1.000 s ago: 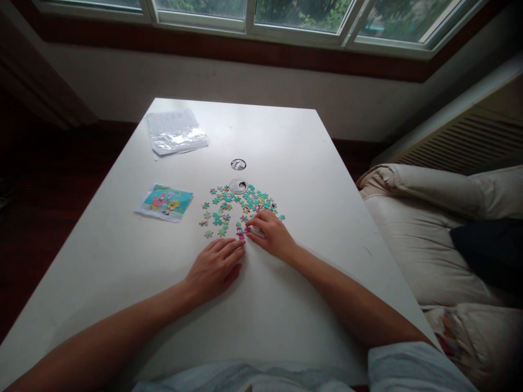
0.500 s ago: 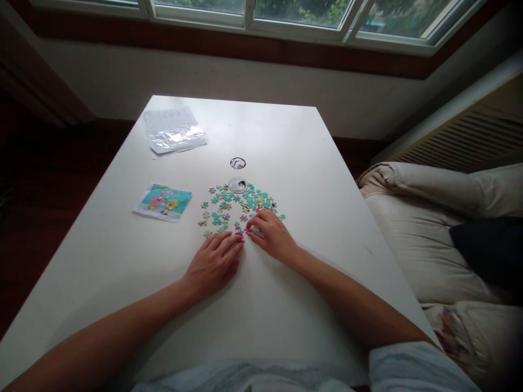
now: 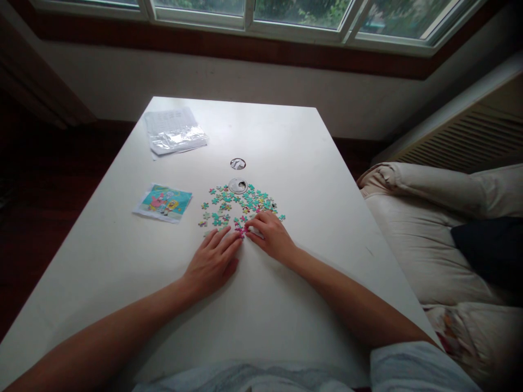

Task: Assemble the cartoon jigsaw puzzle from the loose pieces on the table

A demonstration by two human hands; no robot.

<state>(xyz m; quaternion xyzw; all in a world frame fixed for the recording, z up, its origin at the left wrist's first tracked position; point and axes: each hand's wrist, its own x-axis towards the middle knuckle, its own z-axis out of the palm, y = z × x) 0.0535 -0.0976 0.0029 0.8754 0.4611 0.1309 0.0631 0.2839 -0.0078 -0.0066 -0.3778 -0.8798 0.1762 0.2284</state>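
Several small teal and pink puzzle pieces [image 3: 229, 209] lie scattered on the white table [image 3: 310, 179]. My left hand [image 3: 212, 261] lies flat on the table, fingers stretched out, fingertips touching the near edge of the pieces. My right hand [image 3: 272, 234] rests beside it with fingers curled, pinching a pink puzzle piece [image 3: 241, 231] at the pile's near side. The two hands' fingertips almost meet at that piece.
A cartoon reference picture [image 3: 163, 202] lies left of the pieces. A clear plastic bag on paper [image 3: 175, 136] sits at the far left. Two round cable-hole covers [image 3: 237, 174] sit behind the pile. A cream sofa [image 3: 441, 228] stands to the right.
My left hand has slid forward a little, so its fingertips now reach the pieces. My right hand has stayed almost in place.
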